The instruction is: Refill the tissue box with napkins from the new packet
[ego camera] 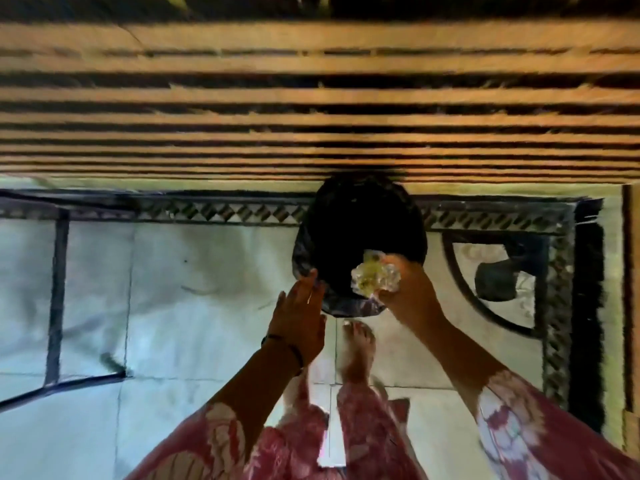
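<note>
A round bin lined with a black bag [360,233] stands on the tiled floor against a slatted wooden wall. My right hand [407,285] grips a crumpled clear plastic wrapper [372,276] with yellowish print and holds it over the bin's opening. My left hand [299,317] reaches to the bin's near left rim with its fingers straight, the fingertips at the bag's edge. Neither the tissue box nor any napkins are in view.
The slatted wooden wall [311,98] fills the upper half. A dark patterned border [214,213] and a black curved floor inlay [502,282] run behind and right of the bin. My bare foot [358,348] stands just before the bin.
</note>
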Demonstrator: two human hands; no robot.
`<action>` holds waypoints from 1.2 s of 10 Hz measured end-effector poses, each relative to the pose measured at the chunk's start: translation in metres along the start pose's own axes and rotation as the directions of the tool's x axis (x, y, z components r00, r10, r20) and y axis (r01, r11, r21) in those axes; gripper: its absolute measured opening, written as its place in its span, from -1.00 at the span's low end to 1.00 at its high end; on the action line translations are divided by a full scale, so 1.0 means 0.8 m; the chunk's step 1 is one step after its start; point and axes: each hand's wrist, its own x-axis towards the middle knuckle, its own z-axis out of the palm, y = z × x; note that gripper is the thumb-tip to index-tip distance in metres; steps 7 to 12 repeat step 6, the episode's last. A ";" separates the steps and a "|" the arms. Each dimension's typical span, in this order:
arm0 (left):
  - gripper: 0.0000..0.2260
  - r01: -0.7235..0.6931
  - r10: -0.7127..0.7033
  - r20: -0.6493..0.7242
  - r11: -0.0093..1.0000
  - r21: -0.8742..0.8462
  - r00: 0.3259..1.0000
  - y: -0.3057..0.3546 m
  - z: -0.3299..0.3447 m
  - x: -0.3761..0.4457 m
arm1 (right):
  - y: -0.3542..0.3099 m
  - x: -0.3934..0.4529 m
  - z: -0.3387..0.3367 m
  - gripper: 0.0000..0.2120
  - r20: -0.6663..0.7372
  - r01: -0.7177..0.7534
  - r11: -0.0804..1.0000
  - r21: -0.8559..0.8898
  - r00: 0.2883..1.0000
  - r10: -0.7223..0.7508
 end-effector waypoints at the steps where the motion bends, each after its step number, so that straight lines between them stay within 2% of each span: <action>1: -0.45 0.042 -0.048 0.064 0.995 0.089 0.997 -0.009 0.039 0.044 | 0.017 0.059 0.037 -0.29 0.018 -0.053 0.998 0.019 0.998 0.052; 2: -0.43 0.027 -0.040 0.085 0.987 0.159 0.996 -0.018 0.063 0.071 | 0.027 0.093 0.059 -0.06 0.147 -0.080 0.995 -0.056 0.985 0.087; 3: -0.42 0.062 -0.069 0.056 0.991 0.117 0.996 -0.021 0.073 0.078 | 0.033 0.100 0.074 -0.06 0.196 -0.082 0.988 -0.135 0.975 0.107; 4: -0.42 0.097 -0.099 0.044 0.994 0.040 0.994 -0.015 0.059 0.067 | 0.034 0.085 0.068 -0.29 0.153 -0.013 0.998 -0.055 0.988 0.021; 5: -0.41 0.085 -0.085 -0.004 0.993 -0.082 0.996 0.002 0.024 0.044 | 0.023 0.046 0.044 -0.53 0.057 -0.015 1.000 0.028 0.998 0.013; 6: -0.43 0.017 -0.055 -0.122 0.956 -0.294 0.991 0.025 -0.012 0.017 | 0.004 0.005 0.019 -0.66 0.007 -0.053 0.991 0.124 0.999 0.052; 12: -0.43 0.017 -0.055 -0.122 0.956 -0.294 0.991 0.025 -0.012 0.017 | 0.004 0.005 0.019 -0.66 0.007 -0.053 0.991 0.124 0.999 0.052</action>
